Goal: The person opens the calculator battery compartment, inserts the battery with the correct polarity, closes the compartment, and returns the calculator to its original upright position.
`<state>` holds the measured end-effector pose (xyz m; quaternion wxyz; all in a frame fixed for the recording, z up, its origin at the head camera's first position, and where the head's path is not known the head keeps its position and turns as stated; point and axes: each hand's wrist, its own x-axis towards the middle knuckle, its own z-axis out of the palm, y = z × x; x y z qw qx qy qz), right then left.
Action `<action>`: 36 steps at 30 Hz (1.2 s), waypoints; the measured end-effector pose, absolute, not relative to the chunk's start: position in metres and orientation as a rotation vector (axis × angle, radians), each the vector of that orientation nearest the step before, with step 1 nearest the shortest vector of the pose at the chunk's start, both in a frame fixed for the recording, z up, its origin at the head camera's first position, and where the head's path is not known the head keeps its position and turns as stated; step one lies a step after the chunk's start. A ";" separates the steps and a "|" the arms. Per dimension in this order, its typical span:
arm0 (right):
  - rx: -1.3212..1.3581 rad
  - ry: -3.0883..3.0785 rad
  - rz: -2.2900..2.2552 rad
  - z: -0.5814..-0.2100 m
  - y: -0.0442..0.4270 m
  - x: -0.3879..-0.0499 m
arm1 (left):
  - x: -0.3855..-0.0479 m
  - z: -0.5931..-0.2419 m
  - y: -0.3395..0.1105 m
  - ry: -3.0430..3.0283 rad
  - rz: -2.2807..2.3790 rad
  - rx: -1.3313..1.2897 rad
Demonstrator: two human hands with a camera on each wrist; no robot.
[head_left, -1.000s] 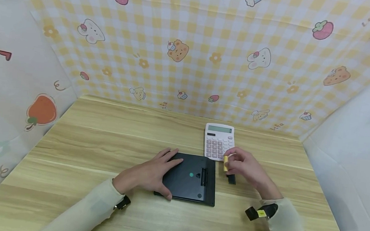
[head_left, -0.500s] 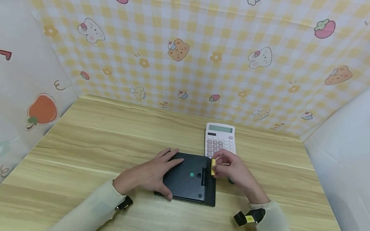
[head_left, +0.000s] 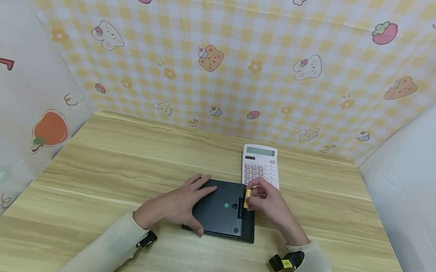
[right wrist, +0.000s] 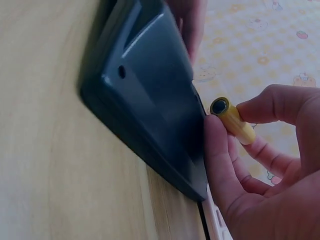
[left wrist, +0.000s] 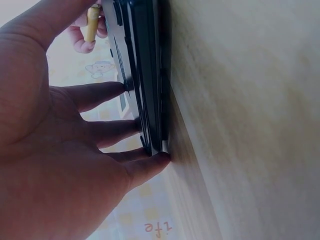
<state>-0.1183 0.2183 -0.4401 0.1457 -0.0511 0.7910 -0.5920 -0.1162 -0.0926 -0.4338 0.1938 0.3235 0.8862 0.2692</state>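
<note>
A black device (head_left: 216,216) with a slot (head_left: 241,208) near its right side lies flat on the table, a green dot on its upper face. My left hand (head_left: 177,202) rests on its left part with fingers spread; in the left wrist view the fingertips (left wrist: 117,90) touch it. Between thumb and fingertips, my right hand (head_left: 270,203) pinches a yellow battery (head_left: 247,198), held just above the device beside the slot. One end of the battery (right wrist: 232,120) faces the camera in the right wrist view. The slot's inside is too small to make out.
A pink-white calculator (head_left: 259,164) with its display up lies behind the device, its lower right corner partly behind my right hand. The wooden table (head_left: 125,155) meets a yellow checked cloth (head_left: 229,86) at the back, with white cloth on both sides.
My right hand has moved left with the battery, from beside the device to over its right side by the slot. A small black piece seen beneath that hand is now hidden. The left hand stays put.
</note>
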 end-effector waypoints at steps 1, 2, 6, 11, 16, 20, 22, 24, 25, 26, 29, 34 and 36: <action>-0.144 2.288 -1.705 -0.440 0.218 -0.118 | -0.116 -0.434 -0.093 2.485 0.753 0.904; -0.146 2.300 -1.702 -0.440 0.217 -0.117 | -0.116 -0.434 -0.092 2.484 0.752 0.901; -0.152 2.385 -1.647 -0.439 0.214 -0.114 | -0.116 -0.433 -0.092 2.483 0.751 0.888; -0.226 2.529 -1.542 -0.436 0.209 -0.109 | -0.116 -0.433 -0.092 2.479 0.757 0.879; -0.347 2.621 -1.480 -0.437 0.205 -0.106 | -0.116 -0.434 -0.092 2.478 0.765 0.882; -0.375 2.670 -1.428 -0.439 0.202 -0.105 | -0.116 -0.434 -0.092 2.479 0.770 0.887; -0.374 2.692 -1.404 -0.439 0.201 -0.104 | -0.116 -0.434 -0.092 2.480 0.771 0.888; -0.376 2.709 -1.384 -0.439 0.200 -0.103 | -0.116 -0.434 -0.092 2.481 0.770 0.886; -0.377 2.716 -1.375 -0.440 0.200 -0.103 | -0.116 -0.434 -0.092 2.481 0.769 0.885; -0.378 2.725 -1.367 -0.440 0.199 -0.103 | -0.116 -0.434 -0.092 2.481 0.768 0.884; -0.378 2.743 -1.349 -0.440 0.199 -0.103 | -0.115 -0.433 -0.092 2.482 0.772 0.883; -0.386 2.780 -1.316 -0.441 0.200 -0.103 | -0.114 -0.433 -0.092 2.482 0.772 0.879; -0.397 2.801 -1.296 -0.441 0.200 -0.103 | -0.114 -0.433 -0.092 2.481 0.771 0.875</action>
